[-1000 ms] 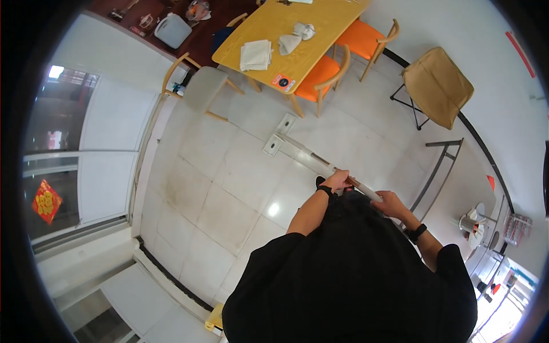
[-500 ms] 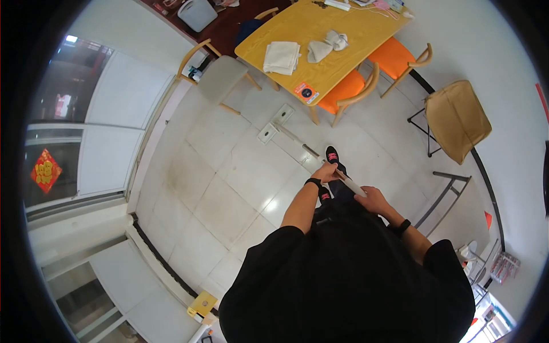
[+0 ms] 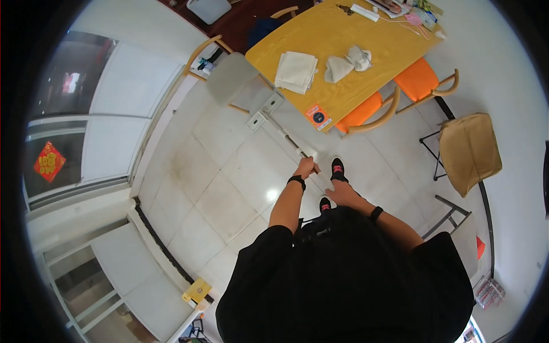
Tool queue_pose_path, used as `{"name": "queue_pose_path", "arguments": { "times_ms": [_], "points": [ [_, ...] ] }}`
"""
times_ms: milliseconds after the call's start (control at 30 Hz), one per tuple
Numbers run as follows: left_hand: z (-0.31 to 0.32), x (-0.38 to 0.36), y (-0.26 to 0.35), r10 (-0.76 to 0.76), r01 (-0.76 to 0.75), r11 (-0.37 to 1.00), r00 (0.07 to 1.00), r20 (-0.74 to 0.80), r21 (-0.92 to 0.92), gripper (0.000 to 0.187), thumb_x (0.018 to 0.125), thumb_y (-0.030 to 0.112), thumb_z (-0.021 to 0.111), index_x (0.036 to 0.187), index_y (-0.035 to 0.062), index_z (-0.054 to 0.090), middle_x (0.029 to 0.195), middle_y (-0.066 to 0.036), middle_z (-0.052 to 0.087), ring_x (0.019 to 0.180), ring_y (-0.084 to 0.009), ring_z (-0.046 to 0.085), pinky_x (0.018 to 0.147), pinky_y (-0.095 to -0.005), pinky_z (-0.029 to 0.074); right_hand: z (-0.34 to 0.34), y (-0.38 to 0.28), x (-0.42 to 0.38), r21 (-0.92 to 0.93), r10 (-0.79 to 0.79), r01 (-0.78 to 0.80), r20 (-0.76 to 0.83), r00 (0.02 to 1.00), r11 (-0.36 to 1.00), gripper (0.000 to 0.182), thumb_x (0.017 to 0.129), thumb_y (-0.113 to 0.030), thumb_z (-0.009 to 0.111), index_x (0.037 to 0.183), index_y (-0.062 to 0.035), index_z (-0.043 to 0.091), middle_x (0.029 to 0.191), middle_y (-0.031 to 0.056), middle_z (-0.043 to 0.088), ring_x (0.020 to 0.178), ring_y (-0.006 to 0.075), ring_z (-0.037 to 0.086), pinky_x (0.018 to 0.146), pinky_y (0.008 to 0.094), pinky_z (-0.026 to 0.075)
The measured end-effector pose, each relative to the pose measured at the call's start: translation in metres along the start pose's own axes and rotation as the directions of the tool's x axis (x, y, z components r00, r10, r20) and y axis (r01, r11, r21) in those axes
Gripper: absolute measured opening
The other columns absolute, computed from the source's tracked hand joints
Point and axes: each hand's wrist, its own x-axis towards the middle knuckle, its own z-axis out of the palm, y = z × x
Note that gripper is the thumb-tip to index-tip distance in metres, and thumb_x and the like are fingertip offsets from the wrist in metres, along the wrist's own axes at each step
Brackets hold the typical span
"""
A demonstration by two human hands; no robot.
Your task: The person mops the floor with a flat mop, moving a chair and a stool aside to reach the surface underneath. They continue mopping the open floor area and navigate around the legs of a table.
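Note:
My left hand (image 3: pixel 307 167) is wrapped around the handle (image 3: pixel 291 142) of a flat mop. The mop's head (image 3: pixel 265 111) shows two pale plates with dark centres, down on the tiles beside the wooden table's near end. Lower and to the right, my right hand (image 3: pixel 341 194) is closed near the upper end of the handle, in line with it. The pale grip between my hands hardly stands out from the white floor. My two dark shoes with pink laces, one of them a shoe (image 3: pixel 337 167) ahead of my right hand, are close by.
A wooden table (image 3: pixel 274 48) holds folded cloths (image 3: pixel 296 72) and crumpled cloths (image 3: pixel 338 68). Around it are a grey chair (image 3: pixel 231 77) and orange chairs (image 3: pixel 363 113). A tan folding chair (image 3: pixel 472 151) stands by the right wall. A yellow box (image 3: pixel 197 290) is at lower left.
The mop head has slid a little to the left and farther away, closer to the grey chair. Both my hands have shifted left with the handle, and the view has moved slightly.

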Motion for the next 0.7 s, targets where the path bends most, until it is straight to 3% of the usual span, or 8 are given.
{"name": "queue_pose_path", "arguments": {
  "times_ms": [67, 133, 167, 233, 367, 433, 567, 700],
  "points": [
    [-0.016, 0.001, 0.007, -0.006, 0.006, 1.000, 1.000, -0.009, 0.002, 0.028, 0.084, 0.021, 0.041, 0.088, -0.0069, 0.045, 0.074, -0.016, 0.055, 0.066, -0.0256, 0.056, 0.066, -0.0381, 0.048, 0.001, -0.009, 0.011, 0.048, 0.023, -0.027, 0.094, 0.995, 0.998, 0.039, 0.076, -0.026, 0.050, 0.085, 0.0114, 0.045, 0.072, 0.0288, 0.055, 0.064, 0.0381, 0.057, 0.061, 0.0405, 0.047],
    [-0.026, -0.006, 0.013, -0.001, 0.001, 1.000, 0.995, 0.098, -0.008, 0.029, 0.084, 0.021, 0.043, 0.084, -0.0075, 0.047, 0.074, -0.016, 0.055, 0.066, -0.0255, 0.056, 0.065, -0.0372, 0.049, 0.001, -0.014, 0.019, 0.148, 0.141, -0.180, 0.238, 0.961, 0.973, 0.039, 0.076, -0.025, 0.050, 0.089, 0.0107, 0.041, 0.066, 0.0234, 0.055, 0.054, 0.0303, 0.058, 0.048, 0.0386, 0.047],
    [-0.027, -0.009, 0.015, -0.011, 0.011, 1.000, 0.996, 0.092, -0.002, 0.031, 0.084, 0.023, 0.044, 0.081, -0.0080, 0.048, 0.074, -0.015, 0.055, 0.064, -0.0254, 0.056, 0.063, -0.0363, 0.048, -0.001, -0.015, 0.022, 0.142, 0.139, -0.178, 0.246, 0.959, 0.974, 0.039, 0.076, -0.025, 0.050, 0.089, 0.0107, 0.041, 0.066, 0.0234, 0.055, 0.054, 0.0303, 0.058, 0.048, 0.0386, 0.047],
    [-0.026, -0.013, 0.009, 0.030, -0.030, 0.999, 0.999, 0.023, -0.022, 0.031, 0.084, 0.023, 0.044, 0.079, -0.0072, 0.048, 0.072, -0.015, 0.055, 0.062, -0.0243, 0.055, 0.060, -0.0356, 0.048, 0.002, -0.018, 0.025, 0.339, 0.127, -0.281, 0.411, 0.903, 0.898, 0.038, 0.075, -0.023, 0.050, 0.091, 0.0091, 0.038, 0.065, 0.0156, 0.052, 0.047, 0.0223, 0.055, 0.038, 0.0343, 0.045],
    [-0.014, -0.018, 0.000, 0.096, -0.121, 0.985, 0.976, -0.194, -0.122, 0.030, 0.083, 0.023, 0.045, 0.075, -0.0051, 0.046, 0.066, -0.012, 0.051, 0.055, -0.0201, 0.049, 0.051, -0.0335, 0.044, -0.001, -0.028, 0.027, 0.415, 0.132, -0.360, 0.484, 0.865, 0.835, 0.037, 0.074, -0.022, 0.051, 0.093, 0.0066, 0.037, 0.066, 0.0096, 0.048, 0.046, 0.0193, 0.053, 0.038, 0.0324, 0.044],
    [-0.013, -0.028, -0.002, 0.102, -0.145, 0.968, 0.973, -0.206, -0.207, 0.028, 0.083, 0.022, 0.045, 0.074, -0.0051, 0.045, 0.063, -0.010, 0.049, 0.052, -0.0186, 0.047, 0.047, -0.0324, 0.041, -0.003, -0.035, 0.024, 0.453, 0.084, -0.424, 0.601, 0.795, 0.784, 0.036, 0.074, -0.022, 0.052, 0.093, 0.0052, 0.037, 0.068, 0.0079, 0.048, 0.049, 0.0188, 0.052, 0.040, 0.0305, 0.043],
    [-0.011, -0.047, -0.006, 0.124, -0.191, 0.898, 0.974, -0.190, -0.396, 0.025, 0.083, 0.018, 0.046, 0.075, -0.0057, 0.043, 0.058, -0.008, 0.045, 0.049, -0.0165, 0.043, 0.043, -0.0305, 0.038, -0.004, -0.044, 0.006, 0.475, 0.141, -0.494, 0.601, 0.787, 0.728, 0.034, 0.074, -0.023, 0.052, 0.092, 0.0033, 0.039, 0.068, 0.0061, 0.047, 0.053, 0.0178, 0.052, 0.043, 0.0298, 0.044],
    [-0.010, -0.060, -0.036, 0.117, -0.159, 0.895, 0.985, -0.124, -0.416, 0.025, 0.083, 0.018, 0.046, 0.081, -0.0066, 0.042, 0.064, -0.008, 0.044, 0.053, -0.0175, 0.045, 0.048, -0.0301, 0.041, 0.009, -0.038, -0.028, 0.507, 0.132, -0.513, 0.610, 0.781, 0.692, 0.032, 0.075, -0.023, 0.052, 0.091, 0.0023, 0.041, 0.069, 0.0060, 0.047, 0.054, 0.0179, 0.052, 0.045, 0.0300, 0.045]
  ]
}}
